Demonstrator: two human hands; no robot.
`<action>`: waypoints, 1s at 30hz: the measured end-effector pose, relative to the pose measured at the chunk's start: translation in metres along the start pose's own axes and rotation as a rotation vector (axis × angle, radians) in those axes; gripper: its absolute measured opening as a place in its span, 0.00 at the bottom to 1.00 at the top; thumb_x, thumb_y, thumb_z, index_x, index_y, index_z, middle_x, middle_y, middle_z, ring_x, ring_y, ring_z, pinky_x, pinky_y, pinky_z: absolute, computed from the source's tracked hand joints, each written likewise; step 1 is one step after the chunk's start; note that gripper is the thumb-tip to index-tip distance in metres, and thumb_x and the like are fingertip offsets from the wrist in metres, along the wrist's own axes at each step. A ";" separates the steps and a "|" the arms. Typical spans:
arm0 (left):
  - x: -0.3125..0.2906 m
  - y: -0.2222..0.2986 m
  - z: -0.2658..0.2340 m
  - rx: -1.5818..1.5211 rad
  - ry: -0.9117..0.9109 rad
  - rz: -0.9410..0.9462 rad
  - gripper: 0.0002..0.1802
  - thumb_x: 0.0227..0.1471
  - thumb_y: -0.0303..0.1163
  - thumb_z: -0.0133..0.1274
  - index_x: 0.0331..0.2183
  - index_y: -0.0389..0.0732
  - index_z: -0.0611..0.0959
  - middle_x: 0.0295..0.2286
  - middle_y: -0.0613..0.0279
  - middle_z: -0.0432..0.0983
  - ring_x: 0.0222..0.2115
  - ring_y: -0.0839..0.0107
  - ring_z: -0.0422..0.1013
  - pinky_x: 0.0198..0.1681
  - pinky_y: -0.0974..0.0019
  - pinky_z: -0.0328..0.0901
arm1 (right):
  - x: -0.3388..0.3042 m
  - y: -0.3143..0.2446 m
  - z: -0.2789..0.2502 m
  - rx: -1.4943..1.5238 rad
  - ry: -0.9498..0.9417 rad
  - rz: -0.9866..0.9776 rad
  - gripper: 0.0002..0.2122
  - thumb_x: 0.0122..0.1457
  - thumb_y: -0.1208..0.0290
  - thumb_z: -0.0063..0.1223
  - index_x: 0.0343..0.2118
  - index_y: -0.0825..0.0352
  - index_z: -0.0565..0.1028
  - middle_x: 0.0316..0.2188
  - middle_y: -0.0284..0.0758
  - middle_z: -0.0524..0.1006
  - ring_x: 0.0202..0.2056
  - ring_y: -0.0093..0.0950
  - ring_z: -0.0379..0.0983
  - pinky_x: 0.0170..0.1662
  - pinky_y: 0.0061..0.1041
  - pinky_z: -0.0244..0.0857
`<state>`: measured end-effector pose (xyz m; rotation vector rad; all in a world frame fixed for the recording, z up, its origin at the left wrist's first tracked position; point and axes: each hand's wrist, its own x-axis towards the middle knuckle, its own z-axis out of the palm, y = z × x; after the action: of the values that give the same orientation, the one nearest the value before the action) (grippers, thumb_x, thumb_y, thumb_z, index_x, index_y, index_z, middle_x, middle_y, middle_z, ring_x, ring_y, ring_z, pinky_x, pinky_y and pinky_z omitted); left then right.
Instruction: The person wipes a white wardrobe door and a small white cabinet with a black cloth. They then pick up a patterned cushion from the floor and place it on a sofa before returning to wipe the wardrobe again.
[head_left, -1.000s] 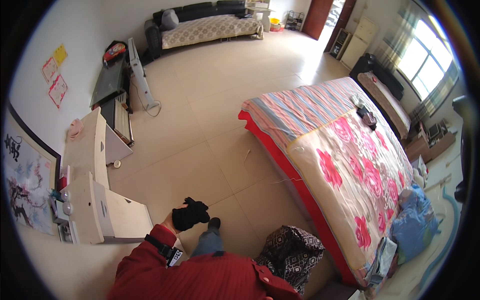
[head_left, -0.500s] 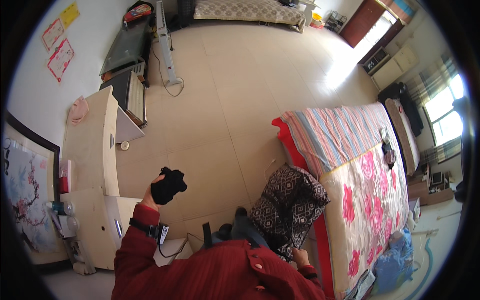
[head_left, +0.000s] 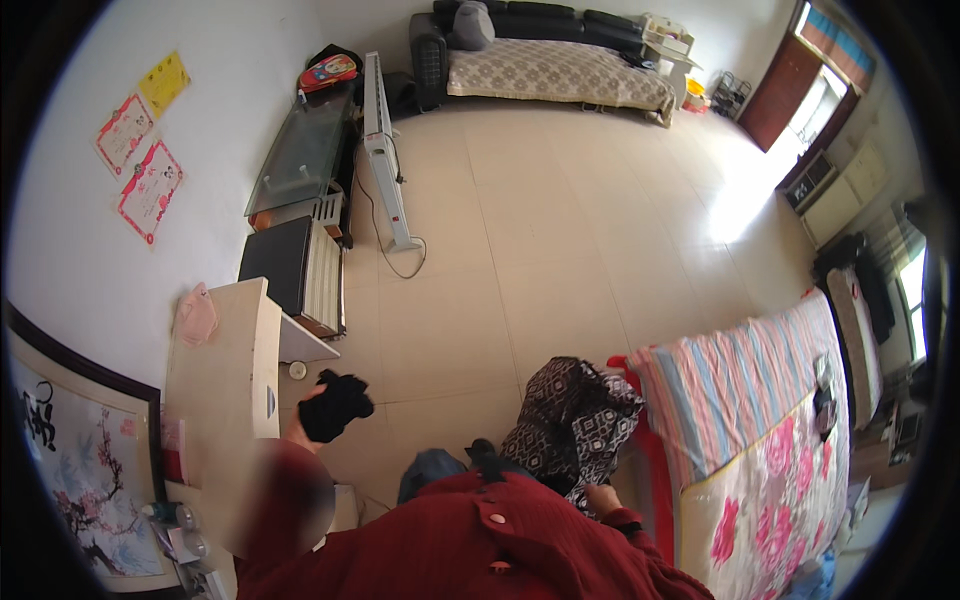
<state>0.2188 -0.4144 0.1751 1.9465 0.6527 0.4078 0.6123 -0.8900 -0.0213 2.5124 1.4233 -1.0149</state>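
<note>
A crumpled black cloth (head_left: 335, 405), its exact kind unclear, is bunched in my left hand (head_left: 302, 432). That hand is closed around it, held out near the pale cabinet. On the other side, my right hand (head_left: 602, 499) grips the lower end of a dark fabric piece (head_left: 572, 420) with a white diamond pattern. The fabric hangs in loose folds beside the bed, and I cannot tell whether it is a garment or a bag. The fingers of my right hand are partly hidden by it.
To the right stands a bed (head_left: 765, 480) with striped and pink-flowered covers. A pale cabinet (head_left: 225, 370) bearing a pink cloth (head_left: 198, 315) is at left. Farther off are a white heater (head_left: 385, 150) with a trailing cord, a glass-topped stand (head_left: 305, 150) and a sofa (head_left: 560, 70).
The view has tilted up, showing more of the sofa and far wall. Both hands keep their hold; the patterned fabric looks more bunched than before.
</note>
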 end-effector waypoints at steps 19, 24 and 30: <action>0.591 -0.154 -0.168 -1.704 -0.117 -0.392 0.21 0.60 0.41 0.37 0.47 0.38 0.71 0.50 0.42 0.66 0.53 0.47 0.61 0.56 0.41 0.56 | 0.397 -0.051 -0.255 0.093 0.147 0.108 0.09 0.51 0.63 0.50 0.28 0.63 0.71 0.21 0.50 0.73 0.27 0.49 0.73 0.29 0.47 0.65; 0.831 -0.142 -0.127 -1.651 -0.590 -0.286 0.17 0.61 0.39 0.37 0.43 0.39 0.73 0.46 0.49 0.71 0.50 0.50 0.66 0.51 0.43 0.61 | 0.500 -0.097 -0.400 0.078 0.224 0.118 0.06 0.52 0.67 0.47 0.27 0.63 0.70 0.21 0.49 0.73 0.26 0.49 0.72 0.27 0.46 0.65; 1.034 -0.126 -0.113 -1.536 -0.748 -0.537 0.19 0.60 0.35 0.39 0.49 0.34 0.70 0.49 0.50 0.69 0.51 0.53 0.66 0.55 0.53 0.60 | 0.665 -0.098 -0.567 0.213 0.266 0.214 0.05 0.51 0.70 0.45 0.23 0.64 0.70 0.20 0.50 0.74 0.25 0.47 0.73 0.25 0.45 0.64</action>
<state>0.9486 0.3349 0.1134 0.3219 0.1631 -0.1879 1.0532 -0.1335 0.0568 2.9710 1.1151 -0.8612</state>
